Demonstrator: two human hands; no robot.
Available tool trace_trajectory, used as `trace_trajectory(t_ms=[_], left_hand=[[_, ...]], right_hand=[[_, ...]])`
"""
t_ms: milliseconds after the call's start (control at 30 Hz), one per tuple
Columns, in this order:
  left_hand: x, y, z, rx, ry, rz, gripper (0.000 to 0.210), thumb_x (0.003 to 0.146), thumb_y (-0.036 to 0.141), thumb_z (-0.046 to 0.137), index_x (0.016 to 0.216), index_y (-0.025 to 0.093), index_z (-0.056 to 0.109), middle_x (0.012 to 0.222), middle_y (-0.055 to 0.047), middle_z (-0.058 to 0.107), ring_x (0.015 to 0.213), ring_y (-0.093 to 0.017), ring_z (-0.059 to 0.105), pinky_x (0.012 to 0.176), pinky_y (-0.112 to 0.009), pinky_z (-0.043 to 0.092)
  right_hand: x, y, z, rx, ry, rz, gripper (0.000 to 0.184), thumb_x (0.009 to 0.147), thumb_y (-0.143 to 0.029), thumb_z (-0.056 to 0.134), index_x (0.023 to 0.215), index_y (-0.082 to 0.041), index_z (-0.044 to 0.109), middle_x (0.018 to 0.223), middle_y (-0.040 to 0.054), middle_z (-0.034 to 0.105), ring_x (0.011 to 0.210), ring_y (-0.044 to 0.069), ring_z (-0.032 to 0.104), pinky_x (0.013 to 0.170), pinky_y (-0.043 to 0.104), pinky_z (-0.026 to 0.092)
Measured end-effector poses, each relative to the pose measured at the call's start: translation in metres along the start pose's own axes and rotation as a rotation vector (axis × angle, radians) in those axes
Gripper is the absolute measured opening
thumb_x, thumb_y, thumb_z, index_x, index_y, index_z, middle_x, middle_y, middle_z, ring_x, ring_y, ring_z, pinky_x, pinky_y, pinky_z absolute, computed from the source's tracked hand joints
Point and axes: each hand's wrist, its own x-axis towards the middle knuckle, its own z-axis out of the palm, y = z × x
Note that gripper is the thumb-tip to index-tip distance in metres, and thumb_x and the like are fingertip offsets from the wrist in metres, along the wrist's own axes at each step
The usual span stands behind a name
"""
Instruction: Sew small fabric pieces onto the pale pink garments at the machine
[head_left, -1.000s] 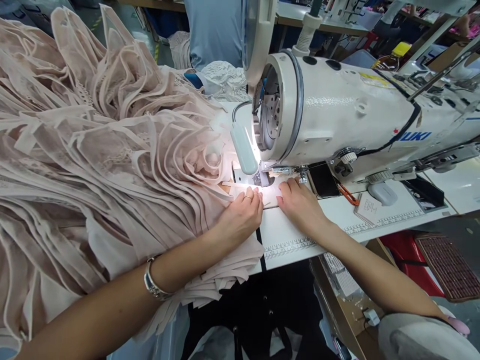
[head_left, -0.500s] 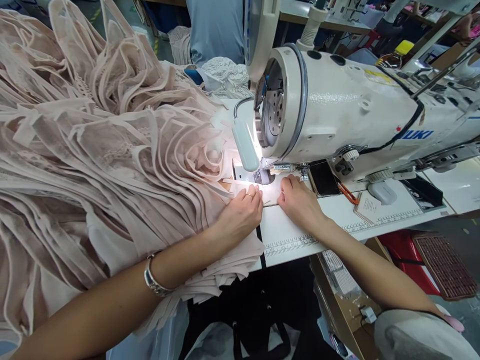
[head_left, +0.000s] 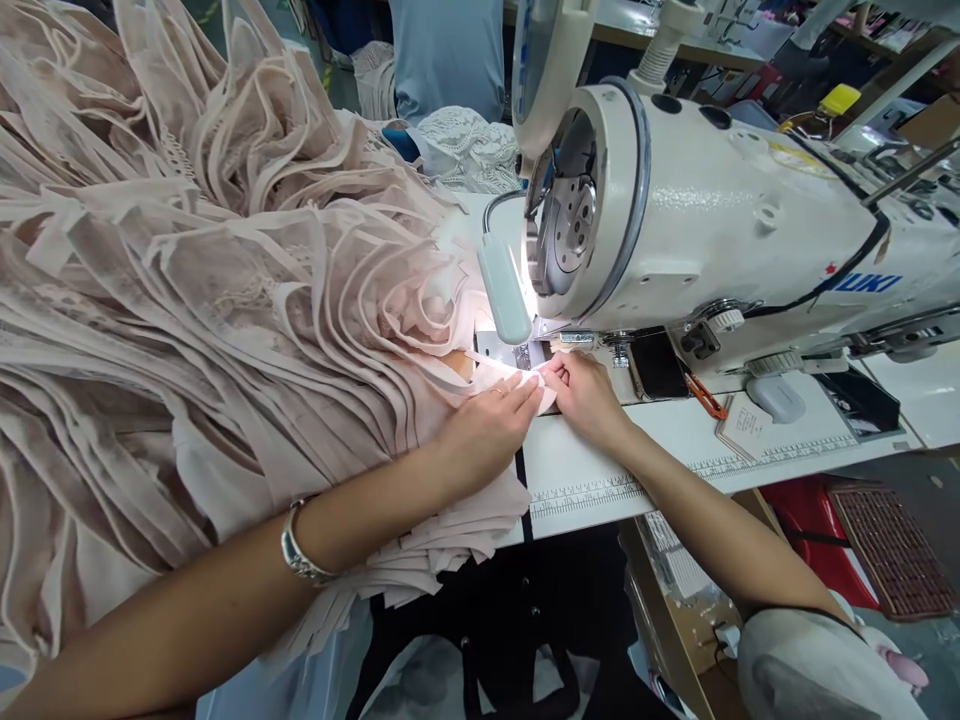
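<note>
Under the lit head of a white sewing machine [head_left: 675, 210], a pale pink fabric piece [head_left: 549, 402] lies just in front of the metal needle plate [head_left: 495, 348]. My left hand [head_left: 491, 425] is closed on its left part, fingers pressed together over the cloth. My right hand [head_left: 585, 395] pinches the fabric edge, its fingertips almost touching those of the left. The needle's tip is hard to make out in the glare. A big heap of pale pink garments [head_left: 300, 330] spreads left of the machine, right up to my left hand and forearm.
A small lamp [head_left: 504, 290] hangs beside the machine head. Right of my hands lie a dark phone [head_left: 658, 365], orange snips [head_left: 705, 396], paper tags [head_left: 744, 425] and a grey computer mouse [head_left: 776, 398]. A ruler strip [head_left: 585, 493] runs along the table's front edge. White lace [head_left: 472, 145] lies behind.
My right hand has moved left, close against my left hand. The fabric is drawn toward me, off the presser foot area, and its edge is now raised between my fingers. The view has shifted slightly.
</note>
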Motion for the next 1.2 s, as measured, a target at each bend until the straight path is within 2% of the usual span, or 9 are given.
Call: trace_trajectory(t_ms=[133, 400, 467, 633, 767, 900, 1033, 1100, 1200], left_hand=[[-0.002, 0.007, 0.0, 0.223, -0.117, 0.083, 0.048, 0.093, -0.002, 0.038, 0.139, -0.002, 0.056, 0.141, -0.023, 0.062, 0.139, -0.031, 0.054, 0.113, -0.043, 0.049], [0.002, 0.008, 0.001, 0.341, -0.137, 0.105, 0.05, 0.096, -0.001, 0.033, 0.142, -0.005, 0.052, 0.141, -0.025, 0.06, 0.137, -0.036, 0.055, 0.11, -0.046, 0.051], [0.003, 0.007, 0.002, 0.34, -0.13, 0.11, 0.049, 0.097, -0.001, 0.032, 0.141, -0.007, 0.052, 0.141, -0.026, 0.061, 0.137, -0.035, 0.056, 0.111, -0.046, 0.05], [0.004, 0.004, 0.004, 0.277, -0.048, 0.081, 0.043, 0.099, 0.001, 0.031, 0.132, 0.0, 0.057, 0.137, -0.021, 0.064, 0.135, -0.029, 0.057, 0.116, -0.045, 0.043], [0.005, 0.003, 0.0, 0.286, 0.028, -0.069, 0.034, 0.098, -0.001, 0.032, 0.11, 0.006, 0.064, 0.111, -0.017, 0.071, 0.111, -0.027, 0.068, 0.098, -0.041, 0.053], [0.009, 0.004, -0.003, 0.228, -0.031, 0.001, 0.03, 0.094, -0.003, 0.038, 0.094, 0.01, 0.065, 0.088, -0.01, 0.07, 0.079, -0.022, 0.065, 0.072, -0.035, 0.054], [0.011, 0.004, 0.003, 0.157, -0.003, 0.055, 0.034, 0.094, -0.002, 0.038, 0.112, 0.005, 0.065, 0.109, -0.016, 0.073, 0.102, -0.025, 0.067, 0.089, -0.039, 0.055], [0.011, 0.004, 0.006, 0.157, 0.004, 0.085, 0.038, 0.096, 0.0, 0.035, 0.123, 0.002, 0.062, 0.125, -0.02, 0.069, 0.119, -0.027, 0.064, 0.104, -0.042, 0.051], [0.012, 0.006, 0.007, 0.195, -0.032, 0.084, 0.041, 0.098, 0.001, 0.035, 0.132, -0.005, 0.056, 0.135, -0.025, 0.064, 0.129, -0.029, 0.06, 0.112, -0.043, 0.046]], right_hand=[[0.0, -0.001, -0.003, -0.016, -0.011, 0.031, 0.018, 0.09, -0.027, 0.049, 0.072, -0.025, 0.046, 0.066, 0.0, 0.058, 0.066, 0.019, 0.055, 0.065, 0.032, 0.039], [-0.001, 0.002, -0.001, -0.029, -0.008, -0.014, 0.019, 0.093, -0.026, 0.049, 0.074, -0.025, 0.049, 0.067, 0.0002, 0.058, 0.067, 0.019, 0.054, 0.065, 0.031, 0.038], [-0.003, 0.007, -0.002, -0.041, 0.013, -0.085, 0.02, 0.096, -0.027, 0.048, 0.077, -0.024, 0.054, 0.072, 0.0017, 0.061, 0.072, 0.02, 0.056, 0.067, 0.032, 0.04], [-0.011, 0.019, -0.006, -0.185, 0.045, -0.445, 0.022, 0.102, -0.028, 0.047, 0.102, -0.022, 0.068, 0.103, 0.0083, 0.069, 0.097, 0.024, 0.06, 0.083, 0.037, 0.048], [-0.015, 0.012, -0.003, -0.456, 0.04, -0.539, 0.027, 0.102, -0.02, 0.044, 0.114, -0.015, 0.068, 0.109, 0.014, 0.07, 0.104, 0.028, 0.06, 0.086, 0.042, 0.049], [-0.013, 0.005, -0.005, -0.607, -0.03, -0.576, 0.04, 0.1, -0.006, 0.032, 0.12, -0.012, 0.067, 0.111, 0.0158, 0.071, 0.109, 0.028, 0.061, 0.095, 0.043, 0.048], [-0.003, 0.012, -0.013, -0.59, -0.163, -0.522, 0.043, 0.099, -0.006, 0.033, 0.128, -0.014, 0.064, 0.13, 0.0141, 0.069, 0.116, 0.028, 0.062, 0.096, 0.044, 0.052], [0.001, 0.018, -0.015, -0.556, -0.21, -0.446, 0.049, 0.097, -0.004, 0.034, 0.135, -0.017, 0.061, 0.141, 0.0111, 0.064, 0.115, 0.028, 0.064, 0.094, 0.045, 0.054], [0.004, 0.024, -0.016, -0.474, -0.242, -0.371, 0.052, 0.097, -0.007, 0.035, 0.141, -0.021, 0.058, 0.148, 0.0092, 0.06, 0.122, 0.029, 0.063, 0.098, 0.048, 0.053]])
